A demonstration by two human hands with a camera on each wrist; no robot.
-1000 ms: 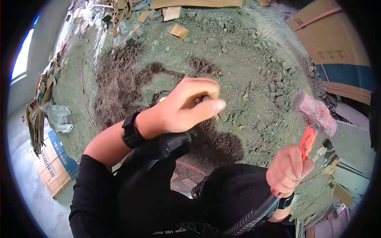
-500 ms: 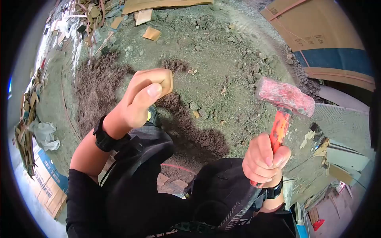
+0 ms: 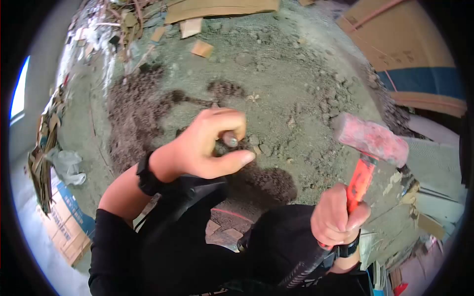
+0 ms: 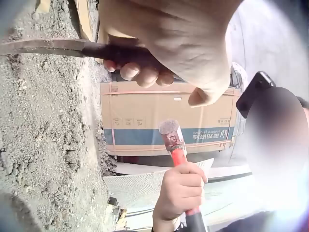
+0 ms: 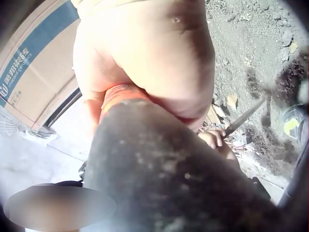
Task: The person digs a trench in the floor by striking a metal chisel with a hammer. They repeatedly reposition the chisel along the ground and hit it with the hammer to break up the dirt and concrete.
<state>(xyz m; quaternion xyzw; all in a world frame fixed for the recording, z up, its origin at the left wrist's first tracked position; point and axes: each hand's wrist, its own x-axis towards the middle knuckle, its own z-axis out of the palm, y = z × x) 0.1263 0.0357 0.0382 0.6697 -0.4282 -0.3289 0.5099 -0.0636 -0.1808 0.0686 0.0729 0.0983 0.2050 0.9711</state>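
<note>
My left hand (image 3: pixel 210 148) grips a dark steel chisel (image 3: pixel 230 138), whose blunt top end shows between thumb and fingers in the head view. In the left wrist view the chisel's long shaft (image 4: pixel 53 47) reaches out from the curled fingers towards the dirt. My right hand (image 3: pixel 338 217) holds a sledgehammer (image 3: pixel 373 140) by its orange and black handle (image 3: pixel 360 180), with the worn red head raised. The right wrist view has the black handle end (image 5: pixel 159 169) close to the camera.
Grey-green ground (image 3: pixel 276 79) carries loose dark soil (image 3: pixel 136 113) around my feet. A large strapped carton (image 3: pixel 407 44) stands at the right. Cardboard scraps (image 3: pixel 133 19) and a plastic bag (image 3: pixel 69 165) lie to the left, beside another carton (image 3: pixel 66 219).
The left hand swung left and upward, then came partway back and turned, so the chisel's top shows again. The head view shifted too. The right hand keeps the sledgehammer raised.
</note>
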